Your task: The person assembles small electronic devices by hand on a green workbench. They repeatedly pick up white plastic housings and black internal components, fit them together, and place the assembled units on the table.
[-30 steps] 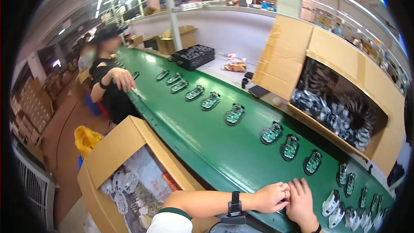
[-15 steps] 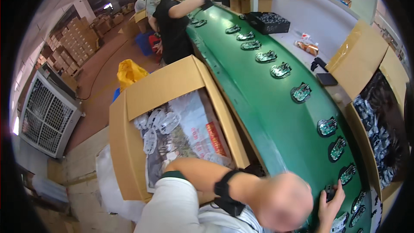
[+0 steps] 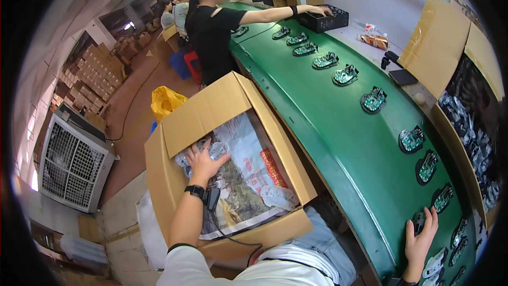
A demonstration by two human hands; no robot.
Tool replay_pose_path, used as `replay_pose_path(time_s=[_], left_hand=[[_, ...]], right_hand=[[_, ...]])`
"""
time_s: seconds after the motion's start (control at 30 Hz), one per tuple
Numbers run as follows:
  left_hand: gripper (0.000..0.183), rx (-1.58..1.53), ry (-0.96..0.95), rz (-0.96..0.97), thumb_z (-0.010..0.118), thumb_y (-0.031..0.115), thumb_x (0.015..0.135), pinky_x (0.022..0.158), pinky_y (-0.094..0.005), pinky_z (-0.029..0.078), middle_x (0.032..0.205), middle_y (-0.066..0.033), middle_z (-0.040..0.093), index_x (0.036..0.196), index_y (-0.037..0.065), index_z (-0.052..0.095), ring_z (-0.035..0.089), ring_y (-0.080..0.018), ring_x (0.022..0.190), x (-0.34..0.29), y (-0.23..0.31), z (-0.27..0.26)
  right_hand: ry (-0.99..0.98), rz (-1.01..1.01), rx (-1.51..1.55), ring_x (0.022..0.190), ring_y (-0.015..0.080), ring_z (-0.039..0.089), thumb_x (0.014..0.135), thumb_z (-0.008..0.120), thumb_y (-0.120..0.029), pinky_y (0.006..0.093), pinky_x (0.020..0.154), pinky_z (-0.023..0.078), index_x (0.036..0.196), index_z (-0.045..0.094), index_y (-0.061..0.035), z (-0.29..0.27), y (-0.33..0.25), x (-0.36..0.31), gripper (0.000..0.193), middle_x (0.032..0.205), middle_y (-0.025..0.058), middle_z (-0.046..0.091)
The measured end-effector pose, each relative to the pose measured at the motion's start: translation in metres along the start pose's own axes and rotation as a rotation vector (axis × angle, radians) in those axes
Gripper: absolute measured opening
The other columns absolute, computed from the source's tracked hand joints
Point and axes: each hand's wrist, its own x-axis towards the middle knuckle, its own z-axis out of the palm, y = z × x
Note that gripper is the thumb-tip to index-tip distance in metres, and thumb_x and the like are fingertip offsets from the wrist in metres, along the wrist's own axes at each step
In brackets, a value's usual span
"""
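My left hand (image 3: 203,161) reaches into a cardboard box (image 3: 241,91), fingers spread over pale translucent plastic shells (image 3: 218,150). Its fingertips touch the shells; I cannot make out a grip on any. My right hand (image 3: 422,238) rests at the near right of the green conveyor belt (image 3: 338,143), fingers curled round a dark mouse-shaped part (image 3: 419,222). Just beyond it lies a mouse base with a green circuit board (image 3: 442,197). Several similar bases (image 3: 411,139) stretch in a line up the belt. White shells (image 3: 435,265) sit beside my right wrist.
A co-worker (image 3: 214,37) stands at the belt's far left, one hand in a black bin (image 3: 325,21). An open carton of dark parts (image 3: 465,132) borders the belt at right. A grey air cooler (image 3: 74,161) stands on the left floor. A cable hangs from my left wrist.
My left hand has swung from the near edge of the belt left into the cardboard box. The right hand stays at the dark part. The co-worker's raised hand has lowered into the black bin.
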Motion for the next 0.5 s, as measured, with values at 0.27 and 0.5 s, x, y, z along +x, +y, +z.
replay_pose_path(time_s=[0.27,0.5], left_hand=[[0.092,0.115,-0.018,-0.374,0.069,0.068,0.08,0.118,-0.0538,0.029,0.134,-0.0322,0.059,0.134,-0.005,0.061,0.046,-0.0465,0.137,0.035,-0.064,0.014],[0.09,0.029,0.114,-0.226,0.068,0.072,0.082,0.113,-0.0458,0.039,0.143,-0.022,0.059,0.143,0.007,0.057,0.055,-0.0385,0.131,0.082,-0.043,0.05]], right_hand=[[-0.021,0.003,0.043,0.138,0.0427,0.043,0.081,0.072,-0.011,0.0492,0.117,0.032,0.132,0.056,0.0002,-0.004,0.0,0.002,0.055,0.148,0.024,0.048],[0.04,0.017,0.021,0.136,0.0425,0.044,0.079,0.072,-0.012,0.0489,0.116,0.033,0.13,0.058,-0.0003,-0.008,-0.002,-0.002,0.054,0.146,0.0236,0.048]])
